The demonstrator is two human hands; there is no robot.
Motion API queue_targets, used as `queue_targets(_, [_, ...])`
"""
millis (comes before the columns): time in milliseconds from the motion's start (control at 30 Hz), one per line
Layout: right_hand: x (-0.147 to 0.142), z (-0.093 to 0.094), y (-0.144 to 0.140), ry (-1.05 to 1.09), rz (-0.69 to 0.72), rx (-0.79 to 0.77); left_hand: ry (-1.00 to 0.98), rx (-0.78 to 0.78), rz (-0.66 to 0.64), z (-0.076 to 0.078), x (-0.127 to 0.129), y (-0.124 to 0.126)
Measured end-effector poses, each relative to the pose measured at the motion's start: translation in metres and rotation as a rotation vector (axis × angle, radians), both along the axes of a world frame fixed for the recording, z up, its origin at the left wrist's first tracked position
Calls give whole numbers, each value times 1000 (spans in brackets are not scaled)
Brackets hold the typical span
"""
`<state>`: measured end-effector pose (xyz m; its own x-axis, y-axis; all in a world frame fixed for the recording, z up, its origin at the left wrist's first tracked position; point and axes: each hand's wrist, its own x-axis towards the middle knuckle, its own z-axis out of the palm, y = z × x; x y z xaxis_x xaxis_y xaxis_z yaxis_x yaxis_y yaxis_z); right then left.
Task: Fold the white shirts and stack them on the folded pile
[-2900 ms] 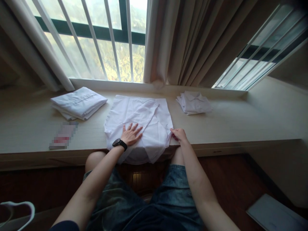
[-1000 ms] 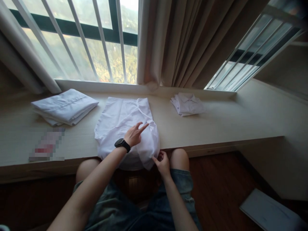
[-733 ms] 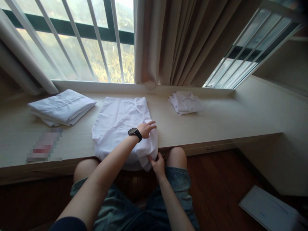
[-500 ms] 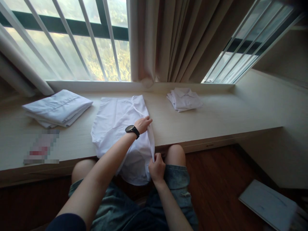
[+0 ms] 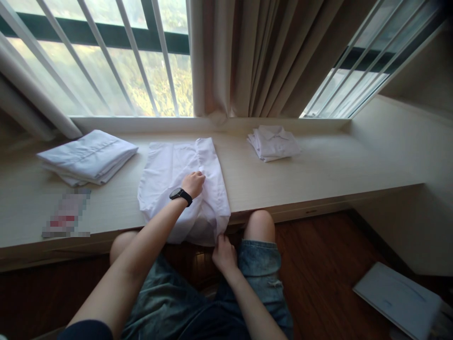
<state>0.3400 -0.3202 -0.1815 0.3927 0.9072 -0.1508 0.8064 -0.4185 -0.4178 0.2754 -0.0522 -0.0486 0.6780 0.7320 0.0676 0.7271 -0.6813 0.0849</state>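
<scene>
- The left hand point(image 5: 194, 183) lies on top of the white shirt point(image 5: 177, 174), fingers curled down into a pinch of cloth near the shirt's middle; its grip is closed on that fabric.
- A black wristwatch point(image 5: 180, 195) sits on the left wrist, just behind that grip (no dial reading can be made out).
- The right hand point(image 5: 222, 251) is below the counter's front edge, closed on the shirt's hanging lower hem, nearer the body than the left grip and a little to its right.
- The white shirt is spread flat on the pale counter point(image 5: 318, 174) directly ahead, its right side folded inward in a long strip that runs away from the left grip toward the window; its near end droops over the counter edge onto the right grip.
- Well to the left of the left grip rests a folded stack of white cloth point(image 5: 87, 157), apart from the shirt.
- Nearer the body than that stack, left of both grips, is a flat card point(image 5: 67, 213); it is blurred, so any writing on it cannot be read.
- To the far right of the grips, close to the window sill, lies a small folded white shirt point(image 5: 274, 142) with its collar up.
- Beige curtains point(image 5: 262, 56) hang behind the counter.
- Denim shorts point(image 5: 258, 264) cover the lap just beneath the right grip.
- No brand or label is legible on any cloth.
</scene>
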Motion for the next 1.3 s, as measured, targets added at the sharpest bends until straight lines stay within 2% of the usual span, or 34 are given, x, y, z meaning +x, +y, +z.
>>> queue_targets(67, [3,-4,-2,79,40,-43,-97,46,89,-1,4,-10])
queue_targets(100, [7,-5,-1,116,-17,6,-155,68,107,-2,7,-17])
queue_targets(200, [25,-2,11,266,-400,379,-223,72,24,-13,15,-41])
queue_targets(267, [36,0,22,474,-554,593,-168,13,-34,-24,18,-54])
queue_targets(333, [42,-1,31,750,-529,641,-124,-24,-51,-35,17,-63])
queue_targets(433, [40,-12,34,1036,-372,487,-141,12,-60,-45,12,-68])
queue_targets(500, [37,-20,32,1028,-361,427,-179,62,-26,-48,8,-68])
queue_targets(633, [31,-21,24,870,-406,485,-201,66,69,-51,7,-68])
queue_targets(767, [30,-2,15,803,-403,564,-276,42,94,-36,9,-75])
queue_targets(867, [40,20,17,624,-449,695,-538,61,171,-19,0,-102])
queue_targets(933, [55,39,34,468,-361,761,-787,27,315,-18,-14,-134])
queue_targets(967, [63,48,48,390,-272,780,-911,-9,427,-23,-22,-152])
queue_targets(1067, [86,76,114,191,144,694,-1126,-229,766,-56,-45,-208])
queue_targets(1133, [91,88,166,75,381,563,-1123,-331,905,-80,-55,-237])
queue_targets(1200, [89,93,215,-73,556,468,-1042,-324,856,-94,-59,-255])
queue_targets(1233, [85,94,235,-140,635,432,-989,-287,777,-95,-58,-260])
queue_targets(1300, [78,92,267,-231,742,368,-882,-186,586,-87,-57,-262])
